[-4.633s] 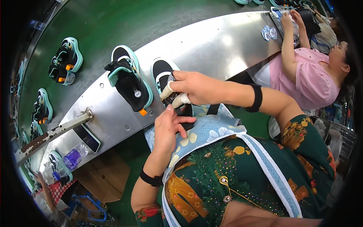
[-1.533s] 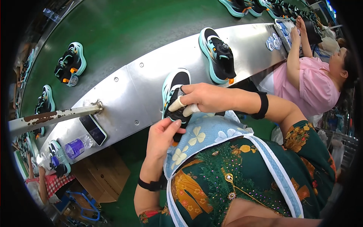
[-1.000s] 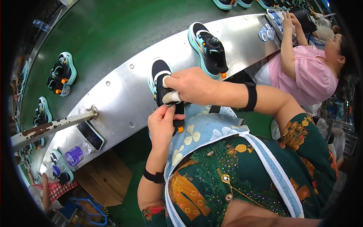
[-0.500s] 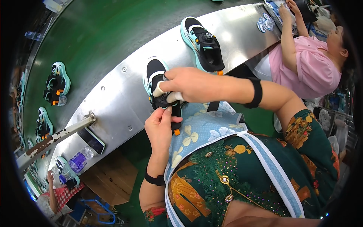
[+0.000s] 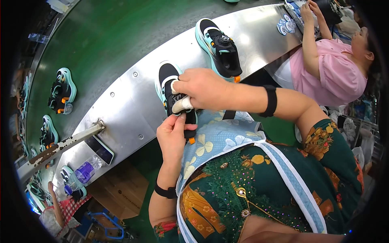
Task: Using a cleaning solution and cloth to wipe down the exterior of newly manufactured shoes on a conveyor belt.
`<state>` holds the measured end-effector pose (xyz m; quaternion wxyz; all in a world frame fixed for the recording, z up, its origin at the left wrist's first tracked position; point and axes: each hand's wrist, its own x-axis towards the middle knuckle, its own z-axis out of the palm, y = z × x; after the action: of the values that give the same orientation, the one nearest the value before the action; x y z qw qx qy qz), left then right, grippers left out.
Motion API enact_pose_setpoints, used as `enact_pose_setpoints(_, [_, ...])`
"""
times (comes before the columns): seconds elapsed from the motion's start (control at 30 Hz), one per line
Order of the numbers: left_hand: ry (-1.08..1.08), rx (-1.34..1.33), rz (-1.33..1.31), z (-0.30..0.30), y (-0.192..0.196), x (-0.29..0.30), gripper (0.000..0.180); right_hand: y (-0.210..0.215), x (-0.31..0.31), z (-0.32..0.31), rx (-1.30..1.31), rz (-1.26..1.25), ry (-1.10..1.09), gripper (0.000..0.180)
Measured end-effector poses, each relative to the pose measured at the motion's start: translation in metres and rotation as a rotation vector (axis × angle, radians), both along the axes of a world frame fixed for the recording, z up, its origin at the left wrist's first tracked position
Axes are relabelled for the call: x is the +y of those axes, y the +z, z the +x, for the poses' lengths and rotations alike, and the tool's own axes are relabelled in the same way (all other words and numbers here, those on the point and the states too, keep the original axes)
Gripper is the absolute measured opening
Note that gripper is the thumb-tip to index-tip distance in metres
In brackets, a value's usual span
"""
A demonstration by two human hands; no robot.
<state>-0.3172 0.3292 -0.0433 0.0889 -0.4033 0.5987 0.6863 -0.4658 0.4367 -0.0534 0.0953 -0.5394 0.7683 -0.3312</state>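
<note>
A shoe factory line: matching shoes [image 5: 219, 46] ride a green conveyor [image 5: 109, 40] beside a steel bench [image 5: 129, 109], with workers [image 5: 336, 69] seated alongside.

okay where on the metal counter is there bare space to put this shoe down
Bare steel lies left of the held shoe, up to the rusty bar, and between it and the second shoe. Crowded: the near-left corner with phone and bottle, and the far right by the co-worker's hands.

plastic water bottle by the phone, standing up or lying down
Lying down. The clear plastic water bottle with the purple label rests on its side at the metal bench's edge, beside the dark phone.
</note>
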Motion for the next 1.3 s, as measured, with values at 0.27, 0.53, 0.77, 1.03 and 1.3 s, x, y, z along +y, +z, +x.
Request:
enact_pose_setpoints(0.27, [0.006,0.025,0.021,0.001,-0.004,0.001,0.021,-0.007,-0.006,0.01,0.018,-0.031,-0.038,0.024])
enact_pose_setpoints(0.53, [-0.058,0.034,0.106,0.002,-0.005,-0.002,0.025,0.002,0.001,-0.012,-0.335,0.027,0.159,0.026])
enact_pose_setpoints(0.77, [-0.037,0.036,0.113,0.001,-0.011,-0.002,0.025,-0.001,0.001,-0.012,-0.27,0.051,0.072,0.028])
enact_pose_setpoints(1.03, [-0.046,0.05,0.128,-0.001,-0.01,-0.001,0.026,-0.002,0.001,-0.002,-0.239,0.069,0.059,0.027])
enact_pose_setpoints(1.3, [0.005,0.095,0.219,-0.001,-0.017,-0.002,0.036,0.018,-0.005,-0.034,-0.564,0.136,0.057,0.027])
